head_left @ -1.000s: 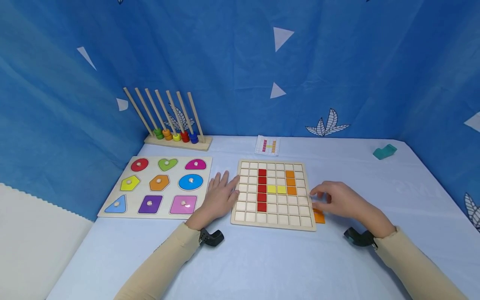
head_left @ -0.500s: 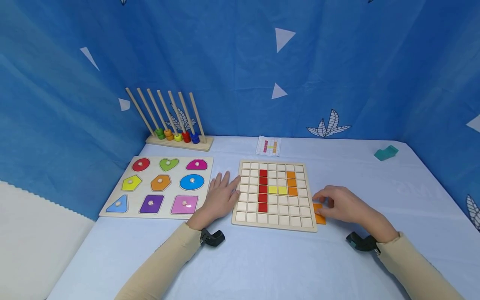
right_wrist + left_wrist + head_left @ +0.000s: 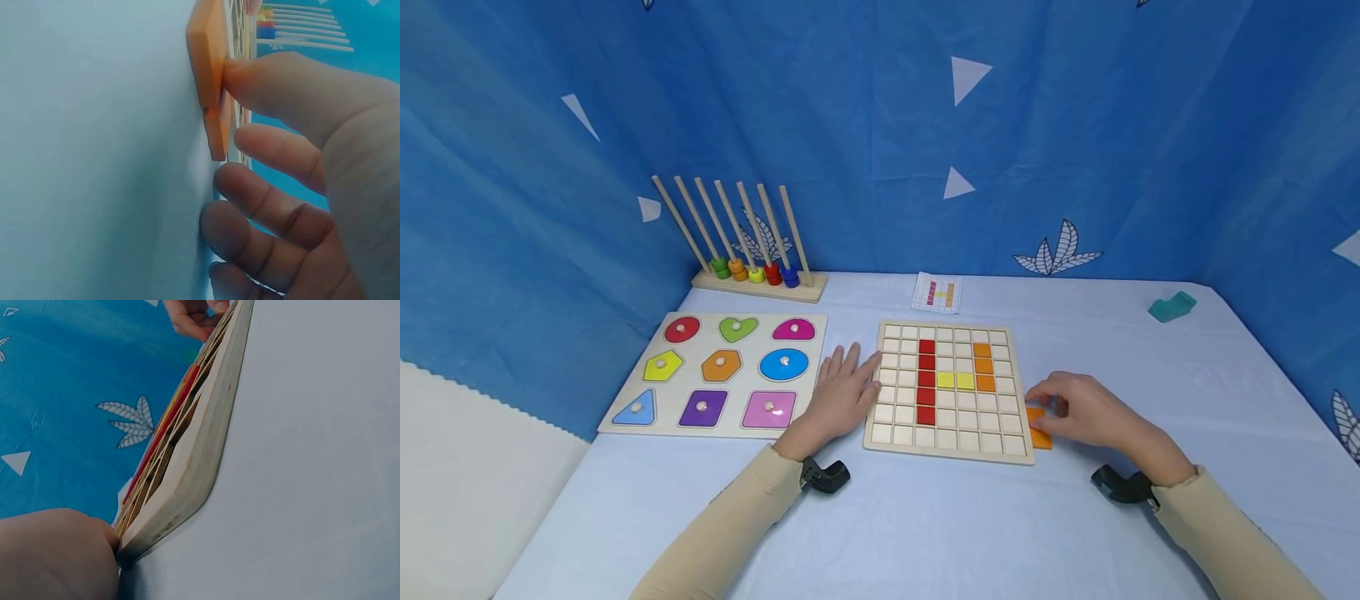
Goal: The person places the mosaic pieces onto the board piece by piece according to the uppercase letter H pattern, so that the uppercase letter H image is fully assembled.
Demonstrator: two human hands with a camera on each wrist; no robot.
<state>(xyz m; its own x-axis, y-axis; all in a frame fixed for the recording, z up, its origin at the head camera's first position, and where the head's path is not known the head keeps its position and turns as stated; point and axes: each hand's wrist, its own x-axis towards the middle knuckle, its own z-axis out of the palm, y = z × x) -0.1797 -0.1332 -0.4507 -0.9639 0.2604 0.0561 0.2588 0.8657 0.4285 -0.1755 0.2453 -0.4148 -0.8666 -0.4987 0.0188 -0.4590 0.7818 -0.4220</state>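
A square wooden grid board (image 3: 947, 446) lies flat on the table with a column of red tiles (image 3: 927, 379), two yellow tiles (image 3: 955, 381) and three orange tiles (image 3: 982, 367) in it. My left hand (image 3: 838, 396) rests with spread fingers at the board's left edge. Beside the right edge, loose orange tiles (image 3: 1042, 437) lie on the table. My right hand (image 3: 1086, 408) is over them, fingers loosely bent. In the right wrist view the thumb touches an orange tile (image 3: 208, 53); a gap shows between thumb and index finger.
Left of the board is a knobbed shape puzzle (image 3: 745, 387). Behind it stands a wooden peg rack (image 3: 760, 287) with coloured rings. A small pattern card (image 3: 937, 293) lies behind the board, and a teal object (image 3: 1172, 306) is at the far right.
My right hand has moved slightly toward me from the board's right edge, and its thumb has come onto the orange tiles. My left hand stays at the board.
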